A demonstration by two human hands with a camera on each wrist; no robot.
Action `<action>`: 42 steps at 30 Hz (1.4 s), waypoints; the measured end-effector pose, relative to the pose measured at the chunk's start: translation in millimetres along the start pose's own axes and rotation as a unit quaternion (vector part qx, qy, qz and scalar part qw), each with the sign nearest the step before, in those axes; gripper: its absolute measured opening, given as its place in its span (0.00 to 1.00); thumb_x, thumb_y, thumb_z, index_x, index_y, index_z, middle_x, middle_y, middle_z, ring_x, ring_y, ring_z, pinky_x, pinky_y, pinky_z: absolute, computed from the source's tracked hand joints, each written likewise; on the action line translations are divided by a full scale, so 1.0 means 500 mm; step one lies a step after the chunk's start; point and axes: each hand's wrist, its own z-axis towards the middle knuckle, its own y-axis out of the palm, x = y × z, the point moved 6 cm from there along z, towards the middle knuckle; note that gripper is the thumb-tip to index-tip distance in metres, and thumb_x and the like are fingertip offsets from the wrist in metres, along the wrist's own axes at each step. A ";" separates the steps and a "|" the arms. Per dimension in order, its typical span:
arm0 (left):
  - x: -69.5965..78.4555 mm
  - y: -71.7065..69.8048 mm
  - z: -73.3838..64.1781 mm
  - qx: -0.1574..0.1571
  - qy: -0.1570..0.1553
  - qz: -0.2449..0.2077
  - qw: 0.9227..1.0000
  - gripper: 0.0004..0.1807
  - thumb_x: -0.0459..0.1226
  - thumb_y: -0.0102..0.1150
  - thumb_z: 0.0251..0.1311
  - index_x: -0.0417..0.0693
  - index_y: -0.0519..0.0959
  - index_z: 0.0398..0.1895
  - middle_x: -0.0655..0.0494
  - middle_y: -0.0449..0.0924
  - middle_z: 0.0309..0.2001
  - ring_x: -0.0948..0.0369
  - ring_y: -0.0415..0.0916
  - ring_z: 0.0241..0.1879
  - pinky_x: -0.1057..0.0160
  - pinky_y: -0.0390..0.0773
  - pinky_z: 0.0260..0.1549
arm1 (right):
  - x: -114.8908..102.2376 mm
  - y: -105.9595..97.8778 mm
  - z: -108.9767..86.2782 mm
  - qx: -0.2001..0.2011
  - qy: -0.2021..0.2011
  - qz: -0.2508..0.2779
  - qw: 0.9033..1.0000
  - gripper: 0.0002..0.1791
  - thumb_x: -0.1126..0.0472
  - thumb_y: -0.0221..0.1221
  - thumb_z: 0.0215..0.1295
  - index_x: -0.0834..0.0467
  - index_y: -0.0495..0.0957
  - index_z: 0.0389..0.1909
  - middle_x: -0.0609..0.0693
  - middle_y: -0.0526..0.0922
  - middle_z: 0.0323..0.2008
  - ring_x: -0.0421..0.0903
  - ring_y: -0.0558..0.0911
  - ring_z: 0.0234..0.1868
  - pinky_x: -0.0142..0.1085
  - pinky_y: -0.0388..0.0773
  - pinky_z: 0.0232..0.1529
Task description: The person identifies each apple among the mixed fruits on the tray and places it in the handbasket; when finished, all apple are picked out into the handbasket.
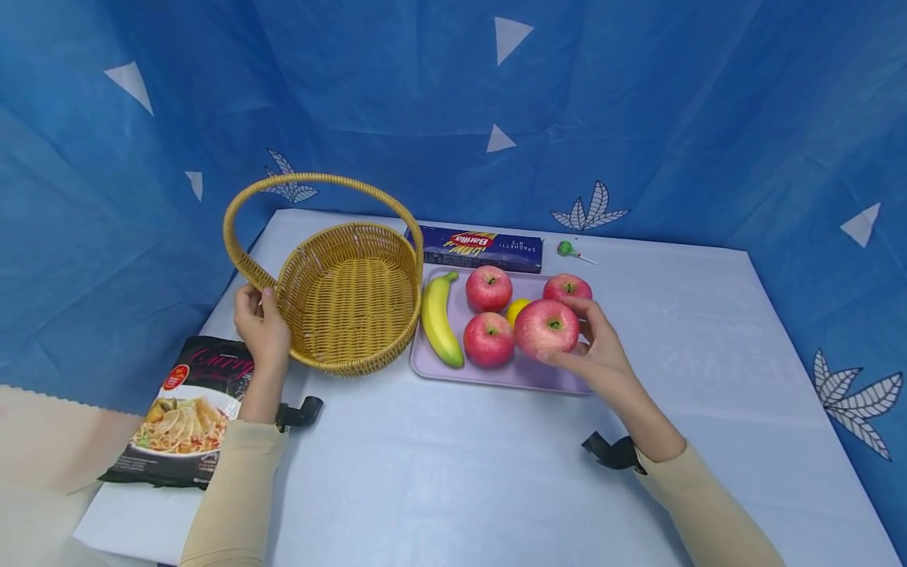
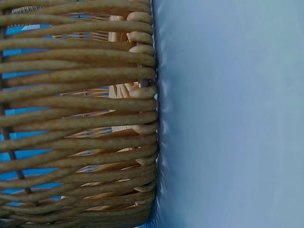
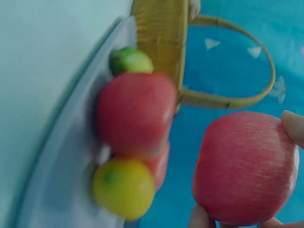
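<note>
One apple (image 1: 546, 327) was in my right hand (image 1: 602, 346) above the tray (image 1: 496, 383), gripped round its sides, probably because something so round could slip. My left hand (image 1: 264, 327) pinched the basket (image 1: 354, 303) by its handle (image 1: 319, 180), seemingly to steady it.

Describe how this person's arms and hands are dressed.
The left sleeve and right sleeve are plain beige, ending short of the hands. A black left wrist attachment and black right wrist attachment stick out inward. The left hand and right hand wear no gloves.
</note>
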 end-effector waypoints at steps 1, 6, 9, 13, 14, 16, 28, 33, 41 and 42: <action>0.000 0.000 0.000 0.000 0.000 0.001 1.000 0.18 0.41 0.43 0.75 0.44 0.70 0.61 0.48 0.73 0.63 0.62 0.69 0.62 0.63 0.68 0.65 | -0.009 0.008 0.003 -0.006 -0.006 0.004 1.000 0.45 0.64 0.70 0.52 0.56 0.58 0.70 0.54 0.65 0.66 0.51 0.65 0.65 0.31 0.75 0.55; 0.000 0.000 -0.001 -0.003 -0.001 0.005 1.000 0.17 0.41 0.43 0.75 0.44 0.70 0.61 0.48 0.73 0.63 0.62 0.69 0.63 0.63 0.68 0.65 | -0.060 0.060 0.019 -0.035 -0.038 0.021 0.998 0.44 0.66 0.72 0.49 0.56 0.61 0.68 0.54 0.68 0.63 0.51 0.68 0.63 0.34 0.77 0.55; 0.000 -0.001 -0.002 -0.004 -0.003 0.011 1.000 0.17 0.41 0.43 0.75 0.45 0.70 0.61 0.49 0.73 0.64 0.62 0.69 0.63 0.63 0.68 0.65 | -0.094 0.098 0.031 -0.059 -0.071 0.033 0.995 0.45 0.66 0.73 0.47 0.55 0.63 0.67 0.53 0.69 0.63 0.51 0.69 0.62 0.46 0.77 0.58; 0.003 -0.002 -0.003 -0.004 -0.001 0.017 1.000 0.18 0.41 0.42 0.75 0.43 0.69 0.61 0.49 0.73 0.64 0.62 0.69 0.64 0.63 0.68 0.66 | -0.135 0.151 0.050 -0.089 -0.101 0.053 0.989 0.45 0.65 0.74 0.47 0.51 0.64 0.67 0.49 0.70 0.62 0.50 0.72 0.61 0.50 0.78 0.57; 0.004 -0.002 -0.003 -0.004 -0.001 0.017 1.000 0.18 0.41 0.42 0.75 0.43 0.69 0.61 0.49 0.73 0.64 0.62 0.69 0.64 0.63 0.68 0.66 | -0.144 0.166 0.056 -0.095 -0.107 0.056 0.988 0.44 0.64 0.74 0.47 0.51 0.64 0.67 0.49 0.70 0.61 0.50 0.72 0.60 0.49 0.78 0.57; 0.005 -0.003 -0.003 -0.003 0.000 0.019 1.000 0.18 0.41 0.42 0.75 0.43 0.69 0.61 0.49 0.73 0.63 0.62 0.69 0.63 0.63 0.68 0.65 | -0.161 0.195 0.067 -0.105 -0.117 0.063 0.985 0.44 0.63 0.74 0.47 0.51 0.64 0.66 0.49 0.71 0.60 0.50 0.73 0.59 0.47 0.78 0.57; 0.006 -0.005 -0.002 0.002 -0.002 0.021 1.000 0.18 0.41 0.43 0.75 0.42 0.69 0.61 0.49 0.74 0.63 0.63 0.69 0.63 0.64 0.68 0.65 | -0.226 0.367 0.147 -0.077 -0.192 0.038 0.978 0.44 0.58 0.75 0.47 0.55 0.64 0.66 0.50 0.71 0.59 0.44 0.74 0.56 0.32 0.76 0.54; 0.003 -0.003 -0.002 0.004 -0.004 0.018 1.000 0.18 0.40 0.43 0.75 0.40 0.69 0.60 0.47 0.74 0.63 0.62 0.70 0.62 0.63 0.69 0.65 | -0.233 0.423 0.192 -0.042 -0.178 -0.013 0.983 0.44 0.56 0.76 0.45 0.54 0.65 0.65 0.50 0.73 0.58 0.44 0.74 0.57 0.33 0.75 0.55; 0.003 -0.002 -0.003 0.002 -0.008 0.018 1.000 0.18 0.41 0.42 0.75 0.41 0.69 0.60 0.48 0.73 0.64 0.61 0.69 0.64 0.63 0.68 0.66 | -0.221 0.486 0.256 -0.027 -0.131 -0.071 0.989 0.45 0.53 0.75 0.45 0.53 0.65 0.65 0.48 0.73 0.59 0.43 0.74 0.57 0.30 0.75 0.54; 0.003 -0.002 -0.003 0.002 -0.007 0.017 1.000 0.18 0.41 0.43 0.75 0.41 0.69 0.60 0.48 0.74 0.64 0.61 0.70 0.64 0.62 0.68 0.65 | -0.217 0.493 0.262 -0.026 -0.127 -0.073 0.989 0.45 0.53 0.75 0.45 0.53 0.65 0.65 0.48 0.73 0.59 0.43 0.74 0.57 0.30 0.75 0.54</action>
